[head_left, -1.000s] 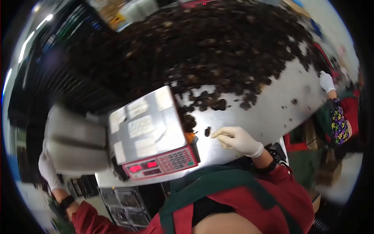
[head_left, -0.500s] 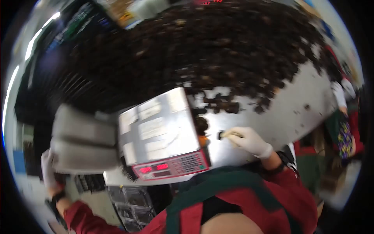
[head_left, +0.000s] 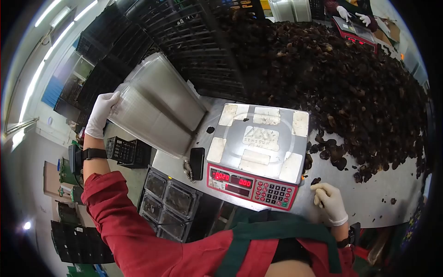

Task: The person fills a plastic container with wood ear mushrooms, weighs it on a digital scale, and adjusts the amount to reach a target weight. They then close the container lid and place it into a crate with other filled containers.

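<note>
My left hand [head_left: 102,114], in a white glove, has its fingers closed over the upper left edge of tall stacks of clear plastic trays [head_left: 154,108]. How many trays it grips cannot be made out. My right hand [head_left: 330,203], also gloved, is curled in a pinch near the table's front edge. A small dark piece of wood ear mushroom [head_left: 316,181] shows at its fingertips. Between the hands sits a red digital scale [head_left: 258,143] with a bare steel plate, reading about -0.020 and 0.00.
A large heap of dark mushrooms [head_left: 341,87] covers the back and right of the steel table [head_left: 341,143]. Black crates [head_left: 194,51] stand behind the trays. A phone [head_left: 197,164] lies left of the scale. Across the table, a person's gloved hands [head_left: 353,15] are near another scale [head_left: 355,33].
My view has swung left, so the scale and heap appear farther right. My left hand stays at the tray stacks. The right hand remains beside the scale with the dark piece.
</note>
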Motion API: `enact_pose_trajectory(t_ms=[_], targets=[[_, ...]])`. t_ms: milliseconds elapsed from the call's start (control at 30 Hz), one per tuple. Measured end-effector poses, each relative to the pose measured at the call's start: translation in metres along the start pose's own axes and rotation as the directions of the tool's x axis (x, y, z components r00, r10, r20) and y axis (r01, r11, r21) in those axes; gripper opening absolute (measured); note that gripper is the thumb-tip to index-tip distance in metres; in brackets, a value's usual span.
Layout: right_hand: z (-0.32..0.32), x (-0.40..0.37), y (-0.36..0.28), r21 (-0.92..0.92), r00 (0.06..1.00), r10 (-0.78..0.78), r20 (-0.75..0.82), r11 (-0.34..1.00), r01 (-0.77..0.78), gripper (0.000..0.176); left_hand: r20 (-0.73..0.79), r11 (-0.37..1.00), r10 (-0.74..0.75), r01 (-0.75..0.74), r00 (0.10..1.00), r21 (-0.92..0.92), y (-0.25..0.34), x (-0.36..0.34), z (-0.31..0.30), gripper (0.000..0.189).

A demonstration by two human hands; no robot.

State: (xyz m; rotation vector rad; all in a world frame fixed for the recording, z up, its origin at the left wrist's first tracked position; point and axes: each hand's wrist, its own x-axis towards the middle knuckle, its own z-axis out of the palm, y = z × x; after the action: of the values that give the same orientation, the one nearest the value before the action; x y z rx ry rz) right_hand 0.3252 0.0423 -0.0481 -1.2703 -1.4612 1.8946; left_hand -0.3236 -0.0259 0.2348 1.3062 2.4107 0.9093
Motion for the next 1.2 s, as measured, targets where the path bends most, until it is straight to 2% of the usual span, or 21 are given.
enact_pose_trajectory(t_ms=[100,233,300,333,367,433,467,500,533,567,600,633,700,767,833,900,967,1033,1067,1167,1200], targets=[[0.005,-0.001,0.002,-0.008,1.000,-0.024,0.016,1.000,0.024,0.019,-0.089,0.995,0.049,-0.041,0.995,0.085,-0.008,0.002,0.003,0.037],[0.010,-0.003,0.005,-0.003,0.999,-0.007,0.033,1.000,0.007,0.019,-0.310,0.952,0.217,-0.130,0.926,0.277,-0.017,0.003,0.014,0.035],[0.010,-0.004,0.007,0.009,0.999,0.007,0.039,1.000,-0.008,0.018,-0.368,0.584,0.559,-0.038,0.743,0.811,-0.014,-0.006,0.030,0.033],[0.011,-0.006,0.006,0.012,0.999,0.009,0.034,1.000,-0.009,0.018,-0.347,0.481,0.669,-0.027,0.658,0.876,-0.009,-0.013,0.042,0.033],[0.013,-0.008,0.003,0.020,0.999,0.005,0.037,1.000,-0.006,0.018,-0.344,0.483,0.671,-0.035,0.657,0.875,-0.008,-0.016,0.049,0.033],[0.012,-0.009,0.001,0.032,0.999,-0.005,0.033,0.999,0.004,0.018,-0.384,0.485,0.725,-0.028,0.572,0.874,-0.006,-0.016,0.056,0.031],[0.012,-0.009,0.002,0.030,0.999,-0.005,0.038,1.000,0.003,0.018,-0.507,0.644,0.647,-0.052,0.570,0.763,-0.016,-0.009,0.057,0.032],[0.012,-0.008,0.003,0.028,0.999,-0.005,0.046,1.000,0.004,0.019,-0.508,0.644,0.649,-0.054,0.567,0.763,-0.021,-0.003,0.048,0.032],[0.012,-0.008,0.002,0.027,0.999,-0.008,0.048,1.000,0.006,0.019,-0.558,0.848,0.421,-0.092,0.715,0.522,-0.025,0.003,0.036,0.034],[0.012,-0.009,0.001,0.028,0.999,-0.003,0.050,1.000,0.002,0.019,-0.513,0.971,0.176,-0.064,0.840,0.229,-0.031,0.006,0.024,0.036],[0.011,-0.009,0.000,0.028,0.999,0.001,0.053,1.000,-0.002,0.019,-0.435,0.993,0.113,-0.085,0.893,0.085,-0.029,0.006,0.017,0.040],[0.011,-0.008,0.002,0.028,0.998,0.000,0.059,1.000,-0.001,0.019,-0.438,0.993,0.111,-0.081,0.892,0.088,-0.028,0.006,0.011,0.040],[0.011,-0.006,0.009,0.002,0.998,-0.025,0.052,1.000,0.025,0.019,-0.270,0.994,0.056,-0.030,0.961,0.102,-0.023,0.006,0.000,0.040],[0.014,-0.006,0.010,0.020,0.998,-0.017,0.064,1.000,0.016,0.019,-0.281,0.989,0.103,-0.067,0.954,0.134,-0.021,0.006,0.004,0.040],[0.016,-0.005,0.010,0.039,0.998,-0.014,0.069,0.999,0.011,0.019,-0.410,0.967,0.120,-0.014,0.904,0.253,-0.015,0.003,0.009,0.040],[0.017,-0.006,0.011,0.055,0.996,-0.014,0.090,0.998,0.009,0.019,-0.496,0.977,0.157,-0.061,0.854,0.205,-0.025,0.003,0.009,0.036],[0.017,-0.006,0.010,0.026,0.996,-0.001,0.086,1.000,-0.001,0.019,-0.651,0.979,0.168,-0.205,0.740,0.020,-0.029,-0.002,0.010,0.032],[0.014,-0.007,0.008,-0.004,0.999,0.017,0.040,1.000,-0.017,0.020,-0.693,0.931,0.363,-0.205,0.623,0.303,-0.011,-0.018,0.018,0.027],[0.014,-0.007,0.006,-0.028,0.998,0.010,0.058,1.000,-0.008,0.020,-0.770,0.909,0.394,-0.335,0.502,0.247,-0.003,-0.021,0.027,0.019],[0.012,-0.009,0.002,-0.098,0.998,-0.026,0.064,0.995,0.032,0.021,-0.696,0.802,0.597,-0.283,0.398,0.526,0.026,-0.042,0.043,0.020],[0.012,-0.009,0.003,-0.062,0.998,-0.035,0.061,0.997,0.039,0.021,-0.664,0.758,0.642,-0.185,0.384,0.626,0.037,-0.050,0.056,0.022]])
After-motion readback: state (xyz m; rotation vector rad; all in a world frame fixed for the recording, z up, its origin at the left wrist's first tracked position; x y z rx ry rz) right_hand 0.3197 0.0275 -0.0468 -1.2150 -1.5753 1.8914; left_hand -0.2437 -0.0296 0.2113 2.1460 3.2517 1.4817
